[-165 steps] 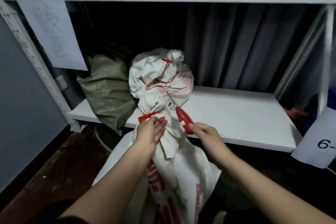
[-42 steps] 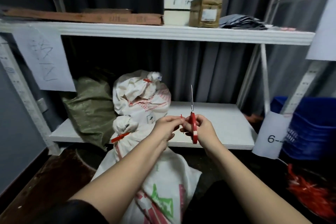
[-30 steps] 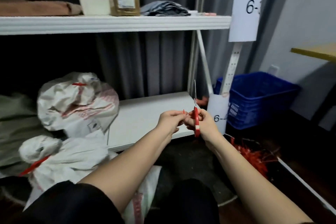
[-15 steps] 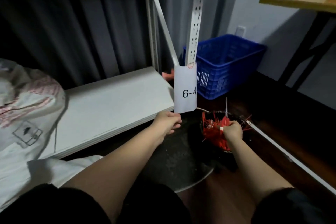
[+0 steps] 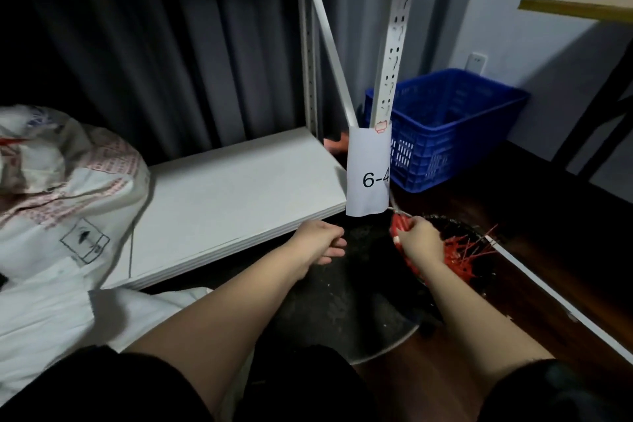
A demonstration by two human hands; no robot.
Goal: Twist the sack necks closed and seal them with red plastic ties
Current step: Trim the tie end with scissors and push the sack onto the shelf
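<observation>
The right hand [image 5: 418,242] has dropped further, gripping red scissors [image 5: 399,228]; left hand [image 5: 320,240] loosely curled; label [image 5: 369,171] reads "6-4".

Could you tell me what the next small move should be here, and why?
Probably pinch one red tie from the pile. The right hand is over the pile, its grip on the red-handled scissors, while the left hand hangs loosely curled and holds nothing, so it seems free to pick one for the next sack.
</observation>
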